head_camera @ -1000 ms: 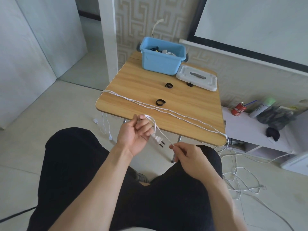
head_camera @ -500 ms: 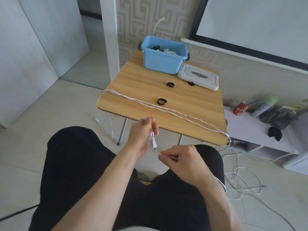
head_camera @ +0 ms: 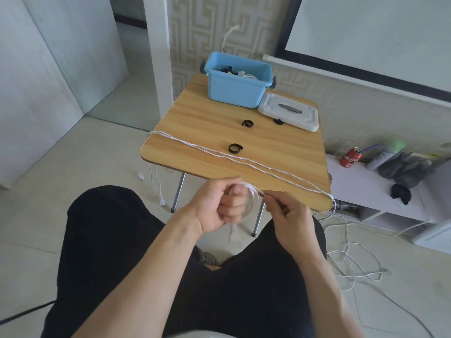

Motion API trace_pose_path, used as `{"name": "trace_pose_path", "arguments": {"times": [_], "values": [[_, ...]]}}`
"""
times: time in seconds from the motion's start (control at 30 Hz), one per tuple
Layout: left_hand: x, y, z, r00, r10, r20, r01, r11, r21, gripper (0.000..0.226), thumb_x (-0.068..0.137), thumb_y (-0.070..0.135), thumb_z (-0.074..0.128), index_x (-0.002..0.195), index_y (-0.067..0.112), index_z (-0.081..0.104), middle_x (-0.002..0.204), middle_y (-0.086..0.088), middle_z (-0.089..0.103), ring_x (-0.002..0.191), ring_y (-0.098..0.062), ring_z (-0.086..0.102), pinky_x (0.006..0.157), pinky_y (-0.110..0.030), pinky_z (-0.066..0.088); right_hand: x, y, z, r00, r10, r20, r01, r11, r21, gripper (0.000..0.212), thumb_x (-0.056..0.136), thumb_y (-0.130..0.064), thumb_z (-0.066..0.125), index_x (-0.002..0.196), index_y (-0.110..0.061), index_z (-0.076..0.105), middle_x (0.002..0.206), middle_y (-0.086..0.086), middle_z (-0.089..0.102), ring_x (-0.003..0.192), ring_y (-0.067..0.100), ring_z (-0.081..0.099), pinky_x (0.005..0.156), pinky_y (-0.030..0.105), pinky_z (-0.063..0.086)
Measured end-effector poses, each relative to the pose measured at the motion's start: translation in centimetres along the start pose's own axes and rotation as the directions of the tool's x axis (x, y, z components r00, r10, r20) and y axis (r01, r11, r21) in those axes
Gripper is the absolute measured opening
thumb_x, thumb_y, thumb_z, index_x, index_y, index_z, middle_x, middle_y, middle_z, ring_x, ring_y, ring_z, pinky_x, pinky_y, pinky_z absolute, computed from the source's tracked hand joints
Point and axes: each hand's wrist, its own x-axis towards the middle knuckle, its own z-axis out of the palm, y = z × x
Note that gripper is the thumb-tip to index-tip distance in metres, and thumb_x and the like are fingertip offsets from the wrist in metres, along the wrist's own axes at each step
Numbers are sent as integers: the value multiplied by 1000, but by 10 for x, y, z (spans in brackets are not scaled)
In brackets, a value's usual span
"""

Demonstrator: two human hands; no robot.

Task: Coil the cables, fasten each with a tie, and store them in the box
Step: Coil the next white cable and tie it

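Already some cables sit in the blue box (head_camera: 238,87), while the white cable (head_camera: 244,160) is barely begun: the left hand (head_camera: 219,206) curls round its first small loops, the right hand (head_camera: 290,213) pinches the strand beside them, most trails over the table (head_camera: 207,113) and floor, ties (head_camera: 235,148) untouched

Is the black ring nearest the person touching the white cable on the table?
Apart. The head view shows bare wood between the black ring and the white cable.
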Motion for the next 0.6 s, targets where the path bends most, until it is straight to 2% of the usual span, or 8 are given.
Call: {"name": "trace_pose_path", "arguments": {"times": [0.1,0.2,0.27,0.33,0.4,0.47,0.53,0.6], "values": [[6,2,-2,963,204,-178,-235,956,-174,51,108,33,25,68,16,50,47,9,23,40,-10,17,39,-23,26,-5,2,4,998,36,59,-33,998,-59,21,102,-17,57,107,-29,74,70,-9,63,58,2,53,58,12,40],[6,4,-5,864,340,-370,-428,884,-187,49,108,40,26,79,12,54,58,5,29,49,-13,25,55,-27,31,-11,3,5,987,67,150,-56,996,-75,18,102,-23,59,96,-25,76,63,-9,61,46,5,42,49,14,35],[6,7,-9,806,374,-459,-506,838,-205,42,105,45,32,85,12,51,65,3,35,57,-15,31,67,-31,31,-14,2,3,966,93,241,-56,987,-153,20,101,-28,61,90,-24,77,63,-9,65,46,5,44,50,15,38],[6,8,-11,735,415,-536,-547,830,-108,38,103,46,37,85,14,49,68,2,38,60,-15,34,70,-33,32,-17,-2,2,932,113,345,-29,971,-239,22,100,-30,60,86,-25,76,62,-13,64,52,1,51,55,13,41],[9,6,-11,686,444,-577,-509,859,56,38,105,45,36,85,16,50,66,2,39,59,-15,36,69,-32,33,-18,-7,1,908,113,402,0,962,-272,21,99,-33,61,88,-24,77,62,-17,63,62,-6,58,60,11,42],[14,0,-12,685,464,-562,-371,886,279,43,107,45,31,89,14,54,62,3,42,59,-15,40,74,-33,38,-18,-13,0,917,81,391,30,962,-271,19,97,-34,64,91,-23,79,71,-19,69,74,-7,62,65,13,46],[18,-8,-16,735,484,-475,-172,811,559,51,105,49,28,98,8,56,61,1,45,66,-18,44,87,-37,39,-16,-19,-3,940,34,339,51,970,-238,17,95,-32,66,90,-23,80,77,-17,73,76,1,65,67,16,49],[18,-13,-18,812,440,-384,-53,710,702,53,105,49,29,107,2,55,69,-1,48,71,-19,45,87,-37,39,-14,-25,-8,957,-4,291,63,979,-194,15,94,-31,68,87,-24,80,72,-13,72,68,10,63,64,22,50]]}}
